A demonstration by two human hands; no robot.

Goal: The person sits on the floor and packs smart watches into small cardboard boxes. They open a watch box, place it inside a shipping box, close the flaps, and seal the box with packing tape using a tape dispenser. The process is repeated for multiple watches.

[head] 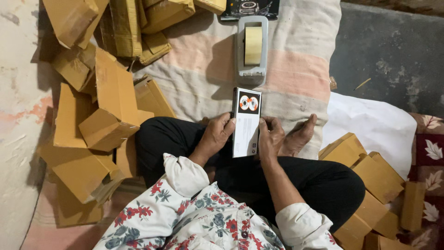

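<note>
While the slim white product box [246, 122] is gripped between both hands over the crossed legs [323, 185], no wrapping or taping is seen on it yet, so the work on this piece is judged to be at an early stage. The left hand [216, 134] is closed on the box's left long edge, thumb on the front face; the right hand [270, 136] is clamped on the right long edge. The long axis is laid almost straight away from the body, tilted slightly, with the end bearing the black panel and orange rings pointed toward the tape dispenser [252, 48] on the striped blanket [296, 74]. Flat and folded brown cartons [106, 111] are piled at the left, more brown cartons [370, 185] at the right. Whether any hold finished pieces cannot be told. Nothing has been pulled from the tape roll.
</note>
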